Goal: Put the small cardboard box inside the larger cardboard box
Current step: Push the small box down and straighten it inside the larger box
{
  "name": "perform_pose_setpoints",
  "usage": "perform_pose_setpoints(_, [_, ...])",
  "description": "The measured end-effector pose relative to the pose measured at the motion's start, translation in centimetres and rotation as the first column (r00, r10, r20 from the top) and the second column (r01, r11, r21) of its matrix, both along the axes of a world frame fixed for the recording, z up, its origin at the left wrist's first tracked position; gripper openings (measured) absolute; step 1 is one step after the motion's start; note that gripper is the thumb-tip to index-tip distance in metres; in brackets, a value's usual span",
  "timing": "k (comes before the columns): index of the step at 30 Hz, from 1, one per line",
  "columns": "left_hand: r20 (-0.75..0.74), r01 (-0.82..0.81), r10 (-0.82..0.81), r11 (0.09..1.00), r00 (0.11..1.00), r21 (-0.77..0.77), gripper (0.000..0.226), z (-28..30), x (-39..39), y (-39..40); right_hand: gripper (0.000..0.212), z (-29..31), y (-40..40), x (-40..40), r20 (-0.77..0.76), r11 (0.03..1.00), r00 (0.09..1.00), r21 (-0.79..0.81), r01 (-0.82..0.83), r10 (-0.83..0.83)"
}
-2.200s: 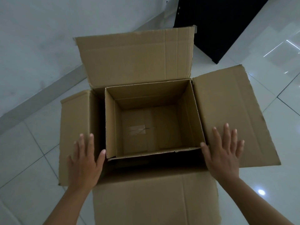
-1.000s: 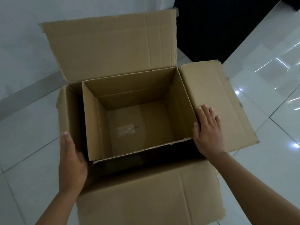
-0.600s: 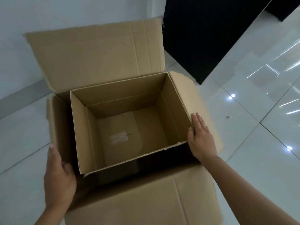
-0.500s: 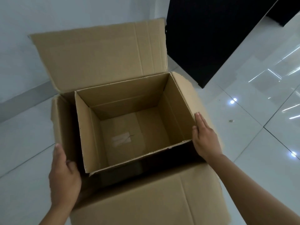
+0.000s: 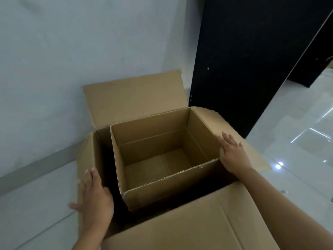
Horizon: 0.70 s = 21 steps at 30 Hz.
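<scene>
**A:** Where's the small box [image 5: 162,159] now?

**B:** It sits inside the large box [image 5: 180,228], open side up and shoved toward the far right corner. There's a dark gap along its left and near sides. Its rim stands about level with the big one's opening, a bit tilted; I can't see whether its base is flat on the bottom.

**A:** And your hands?

**B:** Neither has a grip on anything. My left hand [image 5: 95,201] lies flat, fingers spread, on the left flap [image 5: 86,159]. My right hand [image 5: 232,156] is open too, palm on the right flap [image 5: 252,154] just beside the small box's right wall.

**A:** How would it handle?

**B:** I'd judge it light, being empty: plain brown corrugated card, no top flaps, raw edges, a seam across the floor. The walls look stiff enough but would bow if squeezed mid-panel. I'd take it by two opposite walls near the corners, or press down on the rim at the corners to seat it.
</scene>
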<state>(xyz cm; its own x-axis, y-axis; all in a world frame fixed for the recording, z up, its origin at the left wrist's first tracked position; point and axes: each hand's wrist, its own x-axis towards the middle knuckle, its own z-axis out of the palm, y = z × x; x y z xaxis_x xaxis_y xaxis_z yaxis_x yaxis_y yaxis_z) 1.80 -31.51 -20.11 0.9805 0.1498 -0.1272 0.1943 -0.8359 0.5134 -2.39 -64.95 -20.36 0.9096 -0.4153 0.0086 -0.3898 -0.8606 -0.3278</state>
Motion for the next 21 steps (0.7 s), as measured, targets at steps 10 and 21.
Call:
perform_pose_setpoints(10, [-0.132, -0.120, 0.125, 0.992, 0.983, 0.050, 0.063, 0.7, 2.7, -1.9, 0.048, 0.0, -1.8, 3.5, -0.026, 0.995, 0.999, -0.086, -0.041, 0.039])
perform_pose_setpoints(21, [-0.034, -0.126, 0.127, 0.991, 0.991, 0.043, 0.062, 0.3, 7.6, -6.3, 0.047, 0.1, -6.8, 13.0, -0.003, 0.990, 0.993, -0.074, -0.121, 0.121])
